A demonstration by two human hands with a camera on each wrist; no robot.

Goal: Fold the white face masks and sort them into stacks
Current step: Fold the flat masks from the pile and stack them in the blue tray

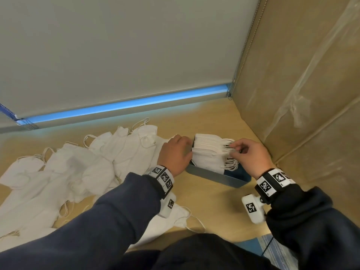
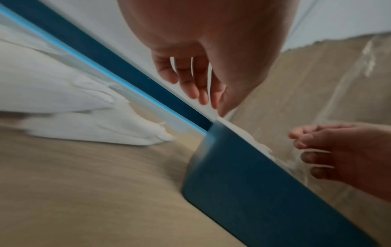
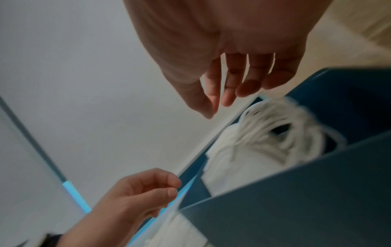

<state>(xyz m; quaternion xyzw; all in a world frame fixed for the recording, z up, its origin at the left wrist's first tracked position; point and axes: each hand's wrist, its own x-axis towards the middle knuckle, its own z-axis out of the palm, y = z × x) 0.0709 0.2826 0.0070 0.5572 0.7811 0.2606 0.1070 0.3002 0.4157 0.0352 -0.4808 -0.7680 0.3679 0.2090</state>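
One blue box (image 1: 214, 175), one stack of folded masks (image 1: 208, 152) inside, one loose mask pile (image 1: 78, 164), two hands.

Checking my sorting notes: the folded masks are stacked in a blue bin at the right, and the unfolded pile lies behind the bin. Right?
Not quite. The folded masks do sit in the blue bin, but the head view shows the unfolded pile to the bin's left, not behind it.

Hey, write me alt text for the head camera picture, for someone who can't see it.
Two hands tend a stack of folded white masks standing in a blue bin on a tan table: the left hand rests at the stack's left edge, the right hand fingers the ear loops. Loose unfolded masks sprawl to the left.
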